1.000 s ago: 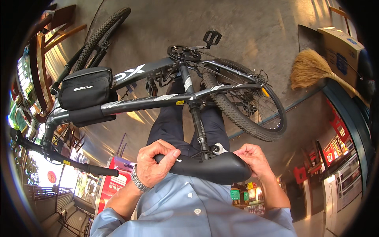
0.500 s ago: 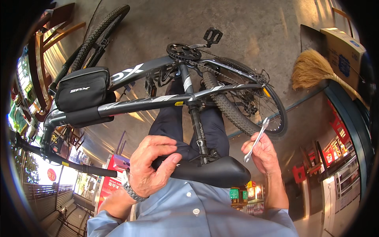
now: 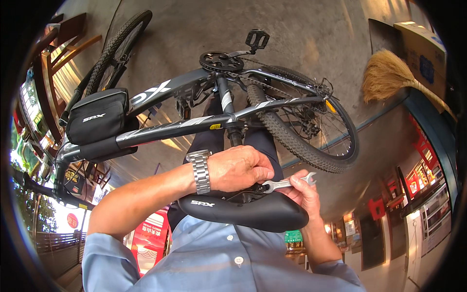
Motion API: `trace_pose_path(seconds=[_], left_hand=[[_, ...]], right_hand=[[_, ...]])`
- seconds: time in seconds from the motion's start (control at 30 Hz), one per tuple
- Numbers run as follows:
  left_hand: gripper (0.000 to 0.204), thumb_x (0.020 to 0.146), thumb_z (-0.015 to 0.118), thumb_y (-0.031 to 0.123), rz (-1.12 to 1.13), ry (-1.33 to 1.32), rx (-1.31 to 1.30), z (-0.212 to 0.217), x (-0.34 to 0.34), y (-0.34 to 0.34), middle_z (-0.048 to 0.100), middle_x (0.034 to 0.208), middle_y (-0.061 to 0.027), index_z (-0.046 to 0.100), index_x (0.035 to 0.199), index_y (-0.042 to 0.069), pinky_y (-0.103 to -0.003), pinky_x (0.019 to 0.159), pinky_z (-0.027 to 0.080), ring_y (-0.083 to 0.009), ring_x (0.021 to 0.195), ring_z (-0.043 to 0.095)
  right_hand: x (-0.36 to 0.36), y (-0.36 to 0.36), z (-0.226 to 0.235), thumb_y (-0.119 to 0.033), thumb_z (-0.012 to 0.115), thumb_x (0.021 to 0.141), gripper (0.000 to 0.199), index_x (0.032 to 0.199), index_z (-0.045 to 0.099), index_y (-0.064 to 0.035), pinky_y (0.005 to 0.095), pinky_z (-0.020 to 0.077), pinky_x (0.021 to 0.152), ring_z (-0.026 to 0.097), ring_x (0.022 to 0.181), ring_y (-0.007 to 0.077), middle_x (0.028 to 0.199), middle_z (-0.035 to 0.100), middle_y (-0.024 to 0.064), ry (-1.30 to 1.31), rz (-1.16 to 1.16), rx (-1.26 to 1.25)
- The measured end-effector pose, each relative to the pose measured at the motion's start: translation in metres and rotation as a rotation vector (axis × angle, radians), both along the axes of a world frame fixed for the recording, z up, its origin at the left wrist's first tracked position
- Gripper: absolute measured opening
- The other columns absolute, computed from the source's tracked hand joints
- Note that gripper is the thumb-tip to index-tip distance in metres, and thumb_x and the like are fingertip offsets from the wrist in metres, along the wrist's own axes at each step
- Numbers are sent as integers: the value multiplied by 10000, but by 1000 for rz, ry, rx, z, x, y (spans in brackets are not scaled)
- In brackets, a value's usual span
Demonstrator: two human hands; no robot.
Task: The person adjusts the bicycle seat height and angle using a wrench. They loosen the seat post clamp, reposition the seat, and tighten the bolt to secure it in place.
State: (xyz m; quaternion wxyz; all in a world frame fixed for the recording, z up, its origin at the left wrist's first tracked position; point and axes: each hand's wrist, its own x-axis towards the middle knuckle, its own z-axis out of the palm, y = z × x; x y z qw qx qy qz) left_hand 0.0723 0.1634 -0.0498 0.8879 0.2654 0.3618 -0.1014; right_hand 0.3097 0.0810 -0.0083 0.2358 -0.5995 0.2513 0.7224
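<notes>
A double-ended open-end wrench (image 3: 287, 184) is pinched between the thumb and fingers of my right hand (image 3: 305, 197). One wrench jaw is beside the clamp area under the black bicycle saddle (image 3: 243, 212); whether it grips a bolt I cannot tell. My left hand (image 3: 237, 168), with a metal watch on its wrist, reaches across above the saddle. Its fingers are curled down at the top of the seat post (image 3: 235, 136), and the hand hides most of the clamp and whatever they touch. The dark grey bicycle frame (image 3: 170, 129) lies across the view beyond my hands.
A black bag (image 3: 97, 117) sits on the frame at left. The rear wheel (image 3: 311, 151) is at right, with a pedal (image 3: 257, 40) sticking out at the far side. A straw broom (image 3: 389, 78) and a cardboard box (image 3: 425, 58) stand at far right; wooden chairs (image 3: 73, 51) are at far left.
My left hand has moved right, from the saddle's nose to the seat post top. My right hand has brought the wrench left and down to the saddle clamp, turning it nearly level.
</notes>
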Motion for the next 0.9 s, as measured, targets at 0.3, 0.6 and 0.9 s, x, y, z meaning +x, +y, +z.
trace_pose_path(seconds=[0.3,0.6,0.9], left_hand=[[245,946,660,192,-98,-54,88,-11,8,-10,711,943,-150,714,1072,-11,-336,838,516,-249,910,675],[212,936,666,168,-111,-60,-30,-15,14,-2,734,902,-119,722,1016,-20,-331,789,527,-184,861,682],[208,779,665,170,-22,-116,351,-21,23,-36,734,853,-176,750,900,23,-400,709,564,-268,789,717]], right_hand=[[-1,-24,8,-21,655,919,146,994,540,-71,397,613,784,717,857,266,938,650,115,-76,-70,-42],[40,-4,7,-7,738,853,161,850,578,-27,297,587,689,710,759,190,864,709,147,85,469,0],[38,14,26,-158,706,926,186,814,559,-135,220,440,592,517,658,40,738,562,-55,67,748,22]])
